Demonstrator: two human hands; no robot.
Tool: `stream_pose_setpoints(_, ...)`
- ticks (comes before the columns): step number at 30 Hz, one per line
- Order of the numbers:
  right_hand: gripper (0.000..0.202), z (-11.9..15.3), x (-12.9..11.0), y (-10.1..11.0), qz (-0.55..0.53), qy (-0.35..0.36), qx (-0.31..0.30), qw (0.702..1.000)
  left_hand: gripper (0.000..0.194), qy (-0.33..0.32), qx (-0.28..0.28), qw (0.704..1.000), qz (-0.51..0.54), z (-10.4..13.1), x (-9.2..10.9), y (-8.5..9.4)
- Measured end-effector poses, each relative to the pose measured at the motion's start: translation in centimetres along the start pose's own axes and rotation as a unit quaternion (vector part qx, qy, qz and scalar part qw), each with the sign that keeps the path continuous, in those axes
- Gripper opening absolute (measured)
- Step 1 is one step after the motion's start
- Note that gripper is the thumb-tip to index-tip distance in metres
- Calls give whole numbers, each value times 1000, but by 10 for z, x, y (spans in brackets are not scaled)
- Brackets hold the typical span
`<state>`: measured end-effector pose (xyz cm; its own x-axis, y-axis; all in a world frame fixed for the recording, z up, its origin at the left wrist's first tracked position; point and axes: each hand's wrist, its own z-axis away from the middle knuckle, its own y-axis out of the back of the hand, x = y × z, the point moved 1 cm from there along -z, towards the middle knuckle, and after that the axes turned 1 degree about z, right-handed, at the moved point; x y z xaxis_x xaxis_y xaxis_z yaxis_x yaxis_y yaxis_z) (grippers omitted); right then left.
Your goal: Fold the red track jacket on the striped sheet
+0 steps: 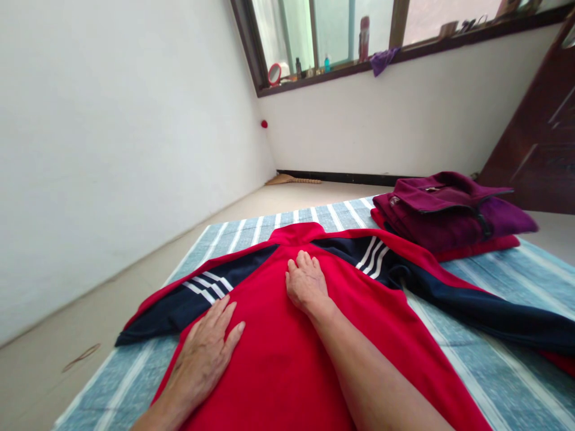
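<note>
A red track jacket (278, 365) with navy sleeve panels and white stripes lies spread on a bed-like surface, back side up, its collar pointing away from me. My left hand (204, 347) rests flat on the jacket's left side, fingers stretched toward the striped shoulder and thumb apart. Farther up, below the collar, my right hand (308, 281) presses on the fabric with its fingers slightly bent. Neither hand grips the cloth. The left sleeve looks short, its end bent or tucked under, while the right sleeve reaches out to the right edge of the view.
Blue-and-white striped cloth (130, 383) covers the surface. A pile of folded maroon and red clothes (431, 209) sits at the far right. A white wall rises on the left. Beyond are a broom (291, 179) on the floor and a windowsill (341, 70) with bottles and a mirror.
</note>
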<state>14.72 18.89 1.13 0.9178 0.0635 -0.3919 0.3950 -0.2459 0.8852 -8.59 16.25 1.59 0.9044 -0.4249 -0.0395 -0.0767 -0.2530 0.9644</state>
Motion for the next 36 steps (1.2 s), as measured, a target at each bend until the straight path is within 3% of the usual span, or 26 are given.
stream_pose_setpoints(4,43,0,0,1,1,1,4,1000,51,39,-9,999,-32,-12,18,8)
stream_pose_setpoints(9,43,1,0,3,3,-2,-6,1000,49,30,-18,999,-29,-30,34,4)
stream_pose_setpoints(14,43,0,0,3,-4,-3,-6,1000,51,50,-45,997,-35,-37,24,-7)
stream_pose_setpoints(22,42,0,1,0,-7,1,2,1000,53,56,-82,992,-73,-38,21,-4)
stream_pose_setpoints(36,40,0,2,-4,3,4,25,1000,55,53,-68,994,-73,-37,17,-7)
